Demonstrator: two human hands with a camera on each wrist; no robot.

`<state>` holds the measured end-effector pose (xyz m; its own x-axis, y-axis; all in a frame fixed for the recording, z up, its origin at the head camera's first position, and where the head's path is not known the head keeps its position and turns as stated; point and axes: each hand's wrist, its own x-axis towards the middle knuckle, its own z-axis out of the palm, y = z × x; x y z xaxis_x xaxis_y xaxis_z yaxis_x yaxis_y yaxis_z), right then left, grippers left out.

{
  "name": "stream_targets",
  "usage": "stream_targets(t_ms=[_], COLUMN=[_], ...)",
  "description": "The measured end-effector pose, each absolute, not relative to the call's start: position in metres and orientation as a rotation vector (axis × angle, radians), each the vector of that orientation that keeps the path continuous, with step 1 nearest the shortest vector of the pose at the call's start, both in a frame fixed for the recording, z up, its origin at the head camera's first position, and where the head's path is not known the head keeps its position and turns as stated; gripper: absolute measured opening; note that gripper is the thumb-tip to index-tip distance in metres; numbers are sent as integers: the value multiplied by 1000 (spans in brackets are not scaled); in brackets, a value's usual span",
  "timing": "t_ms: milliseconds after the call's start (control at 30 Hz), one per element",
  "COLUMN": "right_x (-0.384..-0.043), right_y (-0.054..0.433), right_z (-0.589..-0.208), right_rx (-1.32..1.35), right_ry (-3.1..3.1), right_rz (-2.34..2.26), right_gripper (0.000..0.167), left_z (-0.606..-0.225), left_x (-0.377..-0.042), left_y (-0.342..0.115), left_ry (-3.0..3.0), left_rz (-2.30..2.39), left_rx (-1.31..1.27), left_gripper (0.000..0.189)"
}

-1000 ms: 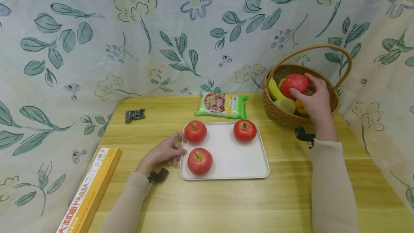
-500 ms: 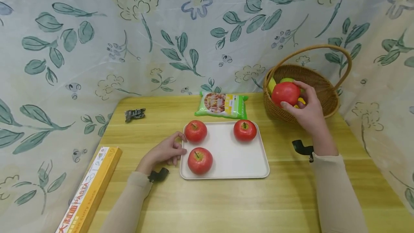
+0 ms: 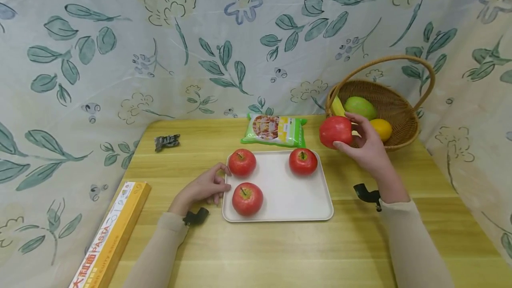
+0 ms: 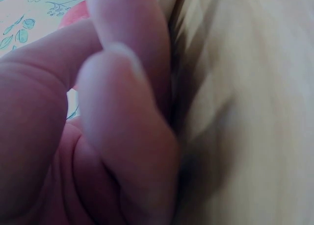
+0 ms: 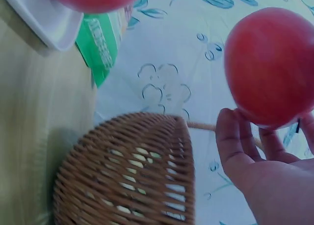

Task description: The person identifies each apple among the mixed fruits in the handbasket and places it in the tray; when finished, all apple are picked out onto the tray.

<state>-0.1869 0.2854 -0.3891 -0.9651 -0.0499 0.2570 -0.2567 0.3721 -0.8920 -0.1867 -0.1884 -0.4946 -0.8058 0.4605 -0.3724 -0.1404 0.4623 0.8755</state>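
My right hand (image 3: 370, 152) holds a red apple (image 3: 335, 132) between thumb and fingers, in the air just in front of the wicker basket (image 3: 348, 145). In the right wrist view the apple (image 5: 272, 68) sits against the fingertips, a small dark stem underneath. My left hand (image 3: 202, 186) rests at the left rim of a white tray (image 3: 294, 199), its fingers loosely bent and touching the edge. Two apples lie along the tray's left side, one at the back (image 3: 242, 162) and one in front (image 3: 247, 199). Another apple (image 3: 302, 162) lies at the back right.
Inside the basket are a green mango (image 3: 361, 108), a yellow-orange fruit (image 3: 382, 130) and a partly hidden banana (image 3: 337, 106). Behind the tray lies a green food packet (image 3: 275, 130). A small black wrapper (image 3: 166, 142) and a pasta box (image 3: 112, 234) lie on the left.
My right hand has carried the apple out of the basket, to the left and towards me, uncovering the fruit inside. The left hand and tray have stayed put.
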Motion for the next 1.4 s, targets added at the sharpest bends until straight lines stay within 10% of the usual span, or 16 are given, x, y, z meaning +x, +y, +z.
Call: stream_targets(t_ms=[1400], right_x=[-145], right_y=[245], right_z=[-454], right_rx=[939], right_ry=[-2919], right_rz=[1572], right_gripper=[64], left_z=[-493], left_x=[-189], left_y=[-189], left_ry=[2125], left_rz=[1353], left_rx=[252], left_gripper=[47])
